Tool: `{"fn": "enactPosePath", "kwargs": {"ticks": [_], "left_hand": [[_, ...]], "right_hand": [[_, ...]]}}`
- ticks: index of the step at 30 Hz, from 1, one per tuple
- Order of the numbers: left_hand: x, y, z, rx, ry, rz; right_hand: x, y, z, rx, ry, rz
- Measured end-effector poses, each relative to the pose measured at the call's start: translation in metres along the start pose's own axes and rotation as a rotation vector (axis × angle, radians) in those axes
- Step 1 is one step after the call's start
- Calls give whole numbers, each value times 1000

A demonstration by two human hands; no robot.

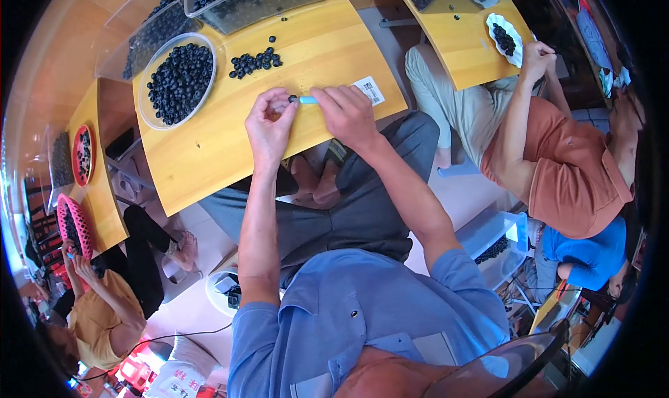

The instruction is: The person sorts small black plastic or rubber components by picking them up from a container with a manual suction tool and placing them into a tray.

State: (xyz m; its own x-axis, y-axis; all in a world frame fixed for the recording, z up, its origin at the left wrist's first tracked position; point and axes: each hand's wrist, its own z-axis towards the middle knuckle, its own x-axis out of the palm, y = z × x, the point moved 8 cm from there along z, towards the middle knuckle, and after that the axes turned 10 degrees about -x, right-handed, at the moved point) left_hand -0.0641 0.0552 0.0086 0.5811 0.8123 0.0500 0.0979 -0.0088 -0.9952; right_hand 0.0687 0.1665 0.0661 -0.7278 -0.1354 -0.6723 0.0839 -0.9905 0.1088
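Over the near part of the yellow wooden table (216, 157), my left hand (268, 125) pinches a single blueberry (293, 99) between thumb and fingers. My right hand (346, 116) grips a small light-blue stick-like tool (307, 100), its end pointed at the berry; its tip is too small to make out. Beyond my left hand lies a loose cluster of blueberries (252, 63). To its left stands a round clear bowl (167, 125) full of blueberries. A white printed label (368, 90) is stuck to the table just beyond my right hand.
Large clear bins of blueberries (258, 4) stand at the table's far edge. At right, a person in a rust-coloured shirt (568, 161) works by a white scalloped dish (516, 32). At left, a person in yellow (104, 314) holds something near a pink basket (85, 227).
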Motion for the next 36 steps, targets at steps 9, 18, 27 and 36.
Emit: {"fn": "enactPosePath", "kwargs": {"ticks": [9,18,27,36], "left_hand": [[1,-8,-1,32,13,19],[-1,-8,-5,65,24,-46],[-12,-13,-6,144,-56,89],[-125,-104,35,439,-343,385]], "right_hand": [[1,1,-1,-3,7,2],[7,-11,-6,162,14,1],[9,-8,-3,145,-32,-10],[3,-12,-7,169,18,-16]]}}
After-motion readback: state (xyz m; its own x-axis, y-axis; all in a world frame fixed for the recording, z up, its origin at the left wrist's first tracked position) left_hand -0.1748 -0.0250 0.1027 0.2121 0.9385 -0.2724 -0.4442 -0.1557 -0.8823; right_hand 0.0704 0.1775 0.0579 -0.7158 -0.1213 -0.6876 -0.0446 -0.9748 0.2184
